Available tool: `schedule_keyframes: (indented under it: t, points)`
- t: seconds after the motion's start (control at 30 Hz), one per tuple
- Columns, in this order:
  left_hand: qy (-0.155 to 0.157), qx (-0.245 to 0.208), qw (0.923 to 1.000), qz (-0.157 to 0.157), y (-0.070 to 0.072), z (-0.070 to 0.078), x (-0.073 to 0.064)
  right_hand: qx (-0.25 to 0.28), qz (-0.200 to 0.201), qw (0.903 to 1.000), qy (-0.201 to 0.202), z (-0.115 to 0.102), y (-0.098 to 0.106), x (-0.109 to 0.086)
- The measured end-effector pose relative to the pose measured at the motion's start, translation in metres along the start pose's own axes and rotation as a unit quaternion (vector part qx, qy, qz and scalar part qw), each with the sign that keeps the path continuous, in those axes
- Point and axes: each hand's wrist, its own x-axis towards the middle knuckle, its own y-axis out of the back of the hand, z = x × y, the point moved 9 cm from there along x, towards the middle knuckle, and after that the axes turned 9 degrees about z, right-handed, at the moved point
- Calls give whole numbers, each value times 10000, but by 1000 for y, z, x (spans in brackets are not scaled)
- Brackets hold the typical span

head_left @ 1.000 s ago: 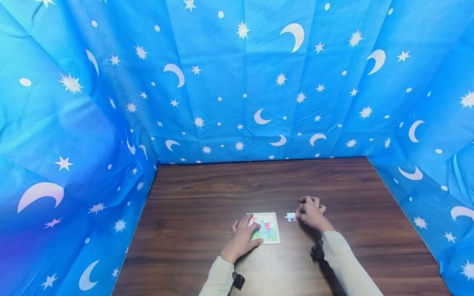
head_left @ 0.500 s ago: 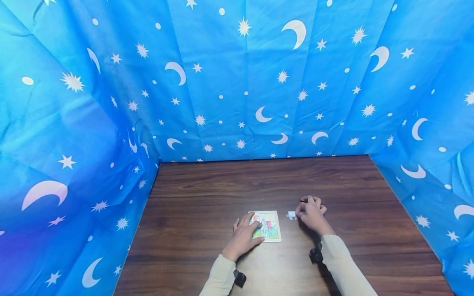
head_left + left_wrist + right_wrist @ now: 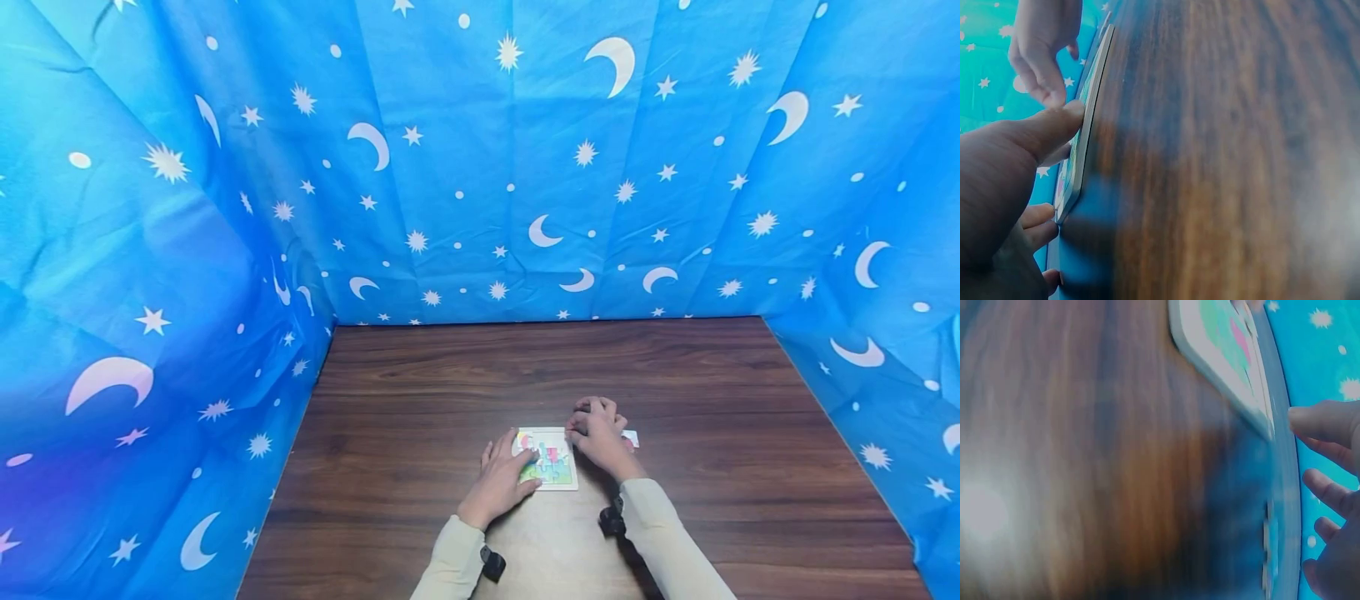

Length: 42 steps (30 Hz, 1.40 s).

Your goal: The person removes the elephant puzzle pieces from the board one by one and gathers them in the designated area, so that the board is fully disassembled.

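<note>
A small square jigsaw puzzle board [image 3: 558, 486] with a white border lies on the table, partly filled with green, blue and pink pieces. My left hand [image 3: 498, 483] holds it from the left, thumb at the near edge and fingers along the left side. In the left wrist view the thumb [image 3: 1060, 128] rests against the board's rim. My right hand [image 3: 600, 433] is over the board's far right corner, thumb and forefinger drawn together in a pinch on what looks like a puzzle piece, mostly hidden by the fingertips. Loose puzzle pieces [image 3: 632, 437] lie just right of that hand, partly covered by it.
The dark wooden table [image 3: 420, 400] is enclosed at the back and sides by a blue cloth [image 3: 465, 167] with white moons and stars. A black wrist camera [image 3: 612, 520] sits under the right sleeve, and another [image 3: 492, 565] by the left.
My right hand has moved left from the loose pieces to the board's far right corner, uncovering part of them on its right. The left hand stays on the board; the head view has shifted slightly.
</note>
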Motion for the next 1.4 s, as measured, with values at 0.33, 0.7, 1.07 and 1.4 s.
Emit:
schedule_keyframes:
  t: [0.33,0.7,1.07,1.4]
  points:
    - [-189,164,9996,-93,3,2,-1,52,-307,9975,627,-32,-36,-5]
    - [-353,20,9988,339,9,4,2,-193,-490,9965,653,-45,-42,-6]
    - [-309,-113,9982,500,11,4,3,135,-389,9989,231,-44,-45,0]
    - [-227,-133,9986,457,15,-1,0,440,-64,9990,-77,-23,-21,5]
